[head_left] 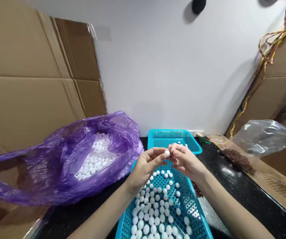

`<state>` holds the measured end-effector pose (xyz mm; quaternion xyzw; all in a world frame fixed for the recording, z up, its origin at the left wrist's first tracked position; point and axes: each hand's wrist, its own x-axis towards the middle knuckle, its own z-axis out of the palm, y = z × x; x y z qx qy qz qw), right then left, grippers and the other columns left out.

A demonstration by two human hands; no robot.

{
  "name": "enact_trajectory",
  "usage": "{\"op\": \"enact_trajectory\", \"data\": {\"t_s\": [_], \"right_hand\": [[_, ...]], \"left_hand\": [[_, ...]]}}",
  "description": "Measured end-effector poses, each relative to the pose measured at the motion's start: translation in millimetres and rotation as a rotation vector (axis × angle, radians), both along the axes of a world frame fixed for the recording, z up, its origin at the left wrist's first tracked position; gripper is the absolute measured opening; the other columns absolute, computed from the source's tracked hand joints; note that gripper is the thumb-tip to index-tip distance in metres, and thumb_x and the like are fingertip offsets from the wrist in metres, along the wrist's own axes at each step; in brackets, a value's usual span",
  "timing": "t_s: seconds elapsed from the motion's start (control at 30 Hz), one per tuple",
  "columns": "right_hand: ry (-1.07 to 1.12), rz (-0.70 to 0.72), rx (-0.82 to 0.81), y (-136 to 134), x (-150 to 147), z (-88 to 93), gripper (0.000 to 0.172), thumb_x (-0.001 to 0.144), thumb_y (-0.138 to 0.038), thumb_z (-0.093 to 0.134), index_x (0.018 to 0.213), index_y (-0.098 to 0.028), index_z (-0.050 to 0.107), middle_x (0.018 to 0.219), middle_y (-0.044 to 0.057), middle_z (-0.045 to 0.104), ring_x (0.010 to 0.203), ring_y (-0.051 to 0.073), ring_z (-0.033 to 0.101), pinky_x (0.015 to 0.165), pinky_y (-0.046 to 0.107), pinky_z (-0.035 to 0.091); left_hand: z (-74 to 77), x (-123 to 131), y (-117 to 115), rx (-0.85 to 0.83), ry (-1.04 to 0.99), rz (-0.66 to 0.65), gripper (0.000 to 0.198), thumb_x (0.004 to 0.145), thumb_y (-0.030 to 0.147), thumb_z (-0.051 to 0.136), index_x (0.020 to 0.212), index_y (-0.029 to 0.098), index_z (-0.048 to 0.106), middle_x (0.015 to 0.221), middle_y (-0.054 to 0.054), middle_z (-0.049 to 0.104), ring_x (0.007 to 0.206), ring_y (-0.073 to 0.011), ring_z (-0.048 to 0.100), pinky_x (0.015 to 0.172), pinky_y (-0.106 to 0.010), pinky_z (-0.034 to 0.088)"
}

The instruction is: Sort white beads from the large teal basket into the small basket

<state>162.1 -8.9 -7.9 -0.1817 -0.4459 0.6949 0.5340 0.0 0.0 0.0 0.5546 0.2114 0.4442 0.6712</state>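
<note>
My left hand (147, 164) pinches a small white ball (167, 153) between thumb and fingertips. Close against the ball's right side, my right hand (184, 159) has its thumb and fingertips pressed together; whatever they hold is too small or hidden to name. Both hands are above the near turquoise basket (201, 217), where many white balls (151, 212) lie loose, thickest toward the front. Behind the hands sits a second turquoise basket (157, 133), with a few white balls at its right side.
An open purple plastic bag (65, 159) full of white balls stands at left. On the right, a clear plastic bag (264, 136) holds small reddish-brown pieces (238, 161). Cardboard (20, 89) flanks the black counter (222, 169), and twisted yellow-brown wires (264, 59) hang at right.
</note>
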Motion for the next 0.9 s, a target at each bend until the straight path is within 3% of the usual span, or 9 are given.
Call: {"op": "enact_trajectory", "data": {"t_s": [0.4, 0.6, 0.9], "right_hand": [[-0.004, 0.012, -0.01, 2.3, -0.3, 0.7, 0.019, 0.069, -0.029, 0.076, 0.07, -0.017, 0.062, 0.064, -0.003, 0.053, 0.048, 0.003, 0.042, 0.03, 0.005, 0.029], [0.0, 0.024, -0.002, -0.5, -3.1, 4.6, 0.021, 0.07, -0.029, 0.076, 0.071, -0.017, 0.059, 0.061, -0.005, 0.053, 0.045, 0.003, 0.046, 0.029, 0.005, 0.034], [-0.013, 0.041, -0.017, 4.8, -2.7, -2.6, 0.021, 0.073, -0.028, 0.074, 0.072, -0.016, 0.056, 0.06, -0.005, 0.055, 0.043, 0.003, 0.05, 0.031, 0.005, 0.039]], "left_hand": [[-4.7, 2.6, 0.1, 0.016, -0.064, 0.021, 0.019, 0.075, 0.027, 0.073, 0.089, 0.016, 0.069, 0.086, -0.004, 0.071, 0.086, -0.0152, 0.065, 0.081, -0.025, 0.048], [-3.6, 1.5, -1.6, 0.0, -0.08, 0.034, 0.017, 0.074, 0.026, 0.075, 0.087, 0.017, 0.07, 0.084, -0.002, 0.071, 0.079, -0.0108, 0.065, 0.078, -0.021, 0.048], [-6.1, 2.2, 0.2, 0.033, -0.064, 0.029, 0.016, 0.075, 0.026, 0.074, 0.088, 0.017, 0.07, 0.083, -0.003, 0.071, 0.078, -0.0121, 0.065, 0.079, -0.024, 0.048]]}}
